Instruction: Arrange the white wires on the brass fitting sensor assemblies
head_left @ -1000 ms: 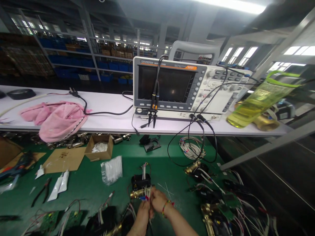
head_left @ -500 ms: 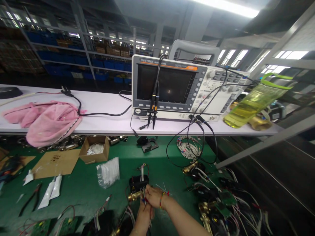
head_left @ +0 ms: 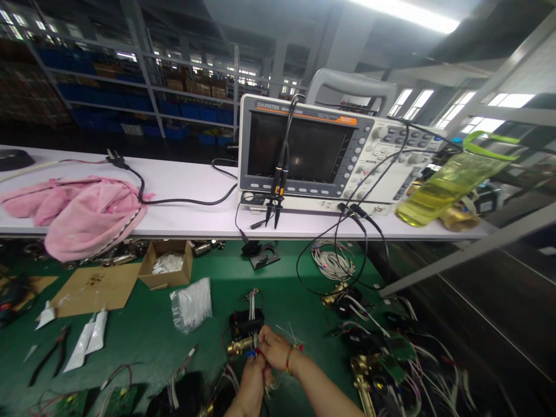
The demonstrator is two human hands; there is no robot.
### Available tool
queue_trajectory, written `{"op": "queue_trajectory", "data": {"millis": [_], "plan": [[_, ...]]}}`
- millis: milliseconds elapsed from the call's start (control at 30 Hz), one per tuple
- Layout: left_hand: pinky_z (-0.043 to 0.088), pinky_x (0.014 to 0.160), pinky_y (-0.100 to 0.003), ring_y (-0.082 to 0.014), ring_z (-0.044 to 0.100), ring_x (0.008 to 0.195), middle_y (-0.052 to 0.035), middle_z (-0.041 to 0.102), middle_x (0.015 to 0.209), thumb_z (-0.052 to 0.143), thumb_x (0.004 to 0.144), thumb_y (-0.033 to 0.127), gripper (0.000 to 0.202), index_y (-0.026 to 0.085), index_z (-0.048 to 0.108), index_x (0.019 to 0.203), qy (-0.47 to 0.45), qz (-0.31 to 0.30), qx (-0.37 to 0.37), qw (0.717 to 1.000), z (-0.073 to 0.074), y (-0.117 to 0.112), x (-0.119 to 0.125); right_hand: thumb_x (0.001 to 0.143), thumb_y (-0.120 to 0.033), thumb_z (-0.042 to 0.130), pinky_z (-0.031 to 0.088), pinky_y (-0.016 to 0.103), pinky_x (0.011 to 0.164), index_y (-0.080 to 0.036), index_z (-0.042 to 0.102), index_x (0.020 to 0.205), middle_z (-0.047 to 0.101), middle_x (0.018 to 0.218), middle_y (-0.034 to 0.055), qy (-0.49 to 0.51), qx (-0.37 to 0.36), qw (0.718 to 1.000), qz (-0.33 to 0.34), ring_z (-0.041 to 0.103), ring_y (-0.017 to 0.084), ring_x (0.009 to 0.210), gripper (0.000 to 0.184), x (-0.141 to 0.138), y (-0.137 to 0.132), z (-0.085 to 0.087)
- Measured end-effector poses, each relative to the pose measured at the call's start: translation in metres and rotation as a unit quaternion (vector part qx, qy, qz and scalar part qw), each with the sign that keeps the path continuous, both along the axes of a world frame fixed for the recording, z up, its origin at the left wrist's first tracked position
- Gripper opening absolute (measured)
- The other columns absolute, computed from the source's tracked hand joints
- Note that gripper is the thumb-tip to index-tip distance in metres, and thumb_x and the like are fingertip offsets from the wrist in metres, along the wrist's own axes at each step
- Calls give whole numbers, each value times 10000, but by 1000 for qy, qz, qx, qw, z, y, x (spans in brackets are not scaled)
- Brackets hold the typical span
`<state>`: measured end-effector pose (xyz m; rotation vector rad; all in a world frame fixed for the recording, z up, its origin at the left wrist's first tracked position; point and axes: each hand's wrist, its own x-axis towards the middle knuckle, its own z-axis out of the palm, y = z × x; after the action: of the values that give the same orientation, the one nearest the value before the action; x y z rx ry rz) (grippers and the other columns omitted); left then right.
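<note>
My left hand and my right hand are pressed together, fingers closed, over a bundle of thin wires. Pale wire ends hang out below the fingers, and a small blue bit shows beside the left fingertips. Exactly where the fingers pinch is hidden. Just beyond and left of the hands lies a brass fitting against a black housing, with white wires rising from it. Loose thin white strips lie by my right wrist.
More wired brass-and-black units crowd the right side. At left are pliers, white tubes, a bag of white strips and a cardboard box. An oscilloscope and a tilted green bottle stand on the shelf.
Both hands stay together by the brass fitting, with the fingers slightly shifted. More of the pale wire bundle shows below them. The camera view has turned slightly.
</note>
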<state>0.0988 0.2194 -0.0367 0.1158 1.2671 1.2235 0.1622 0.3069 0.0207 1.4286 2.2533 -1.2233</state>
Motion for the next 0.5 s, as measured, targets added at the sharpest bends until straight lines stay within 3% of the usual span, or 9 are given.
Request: {"op": "queue_trajectory", "data": {"millis": [133,200,267,333,400,500], "plan": [[194,444,-241,-59,250,388,91,315,386,746,458,742,618,207,442,504,14,-18,10,1000,-2,3,2,890,-243,366,421,318,755,-216,511,1044,689,946,73,-23,8,999,34,644,228,872,214,4,-3,17],[275,458,-249,-88,338,410,68,392,399,764,480,719,588,183,535,560,24,-20,24,999,-4,3,3,880,-242,355,420,319,742,-215,509,1064,699,961,80,-32,16,998,46,653,234,873,241,7,-7,25],[428,577,-290,-150,507,532,17,559,518,770,532,675,562,167,646,741,20,-25,47,998,-5,1,4,858,-226,355,425,329,751,-205,502,1111,707,987,96,-42,32,997,53,665,247,888,293,11,-13,32],[497,777,-362,-224,618,740,-45,681,707,780,555,626,581,162,682,890,13,-39,67,997,-6,-2,3,853,-243,357,437,355,766,-180,493,1169,717,998,128,-53,47,996,61,677,277,899,350,15,-21,40],[476,921,-415,-276,636,907,-88,716,834,777,550,624,595,153,693,903,9,-44,63,997,-8,-4,2,875,-303,348,453,397,783,-142,476,1234,722,1000,173,-64,63,994,69,684,321,912,414,17,-27,46],[433,1008,-465,-314,619,1006,-103,719,872,747,557,666,550,169,682,784,3,-35,40,999,-7,-2,2,887,-380,353,472,457,801,-117,487,1261,723,1005,214,-80,81,990,80,685,372,934,477,15,-31,53]]}}
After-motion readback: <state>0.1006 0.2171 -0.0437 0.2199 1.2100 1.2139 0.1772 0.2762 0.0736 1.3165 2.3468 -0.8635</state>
